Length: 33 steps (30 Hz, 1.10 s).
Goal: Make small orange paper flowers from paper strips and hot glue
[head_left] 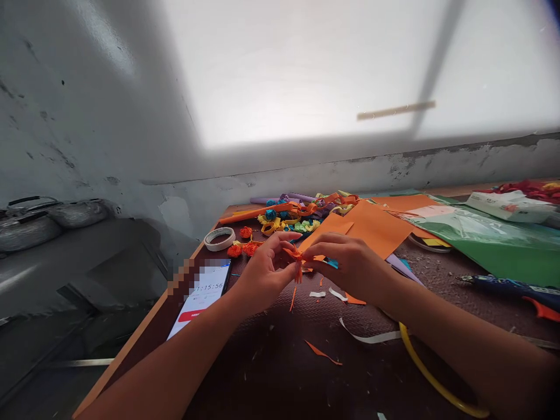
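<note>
Pinching a fringed, seemingly rolled orange paper strip, left hand and right hand grips clamp it together.

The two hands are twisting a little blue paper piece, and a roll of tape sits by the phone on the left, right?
Almost. The head view shows the paper piece pinched between the left hand and the right hand is orange, not blue. The rest holds: the roll of tape does sit by the phone on the left of the table.
</note>
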{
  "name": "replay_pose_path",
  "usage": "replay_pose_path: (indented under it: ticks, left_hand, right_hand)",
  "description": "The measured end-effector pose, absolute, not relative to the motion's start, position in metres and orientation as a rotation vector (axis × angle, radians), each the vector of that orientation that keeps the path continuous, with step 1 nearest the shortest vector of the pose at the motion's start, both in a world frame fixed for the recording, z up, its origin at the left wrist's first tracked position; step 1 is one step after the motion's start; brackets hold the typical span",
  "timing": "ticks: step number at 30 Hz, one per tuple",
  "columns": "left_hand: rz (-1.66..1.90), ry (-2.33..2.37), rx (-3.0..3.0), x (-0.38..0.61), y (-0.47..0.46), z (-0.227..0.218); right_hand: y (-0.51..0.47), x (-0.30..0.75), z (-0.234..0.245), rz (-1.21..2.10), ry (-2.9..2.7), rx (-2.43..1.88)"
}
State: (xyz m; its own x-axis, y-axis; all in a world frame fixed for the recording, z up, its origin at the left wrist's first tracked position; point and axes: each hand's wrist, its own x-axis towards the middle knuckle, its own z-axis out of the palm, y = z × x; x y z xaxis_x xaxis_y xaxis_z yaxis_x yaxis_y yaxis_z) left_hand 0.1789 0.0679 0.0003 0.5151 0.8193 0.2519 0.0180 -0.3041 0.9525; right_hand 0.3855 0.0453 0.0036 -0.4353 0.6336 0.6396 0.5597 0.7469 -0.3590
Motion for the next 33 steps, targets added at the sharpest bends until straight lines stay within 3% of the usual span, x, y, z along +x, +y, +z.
replay_pose_path:
  ticks: [9, 15, 27, 33]
  left_hand:
    - [0.939, 0.664, 1.556, 0.18, 0.067, 0.004]
    - [0.913, 0.626, 1.444, 0.178, 0.066, 0.01]
    - [1.055, 0.601, 1.484, 0.182, 0.061, 0.012]
    - [1.08, 0.579, 1.592, 0.185, 0.057, 0.012]
  right_hand:
    - [0.05, 0.389, -0.004, -0.21, -2.141, -0.886]
    - [0.049, 0.392, 0.004, -0.145, -2.206, -0.688]
    - [0.047, 0.374, -0.001, 0.614, -1.579, -0.893]
    - [0.043, 0.366, -0.001, 0.701, -1.492, -0.81]
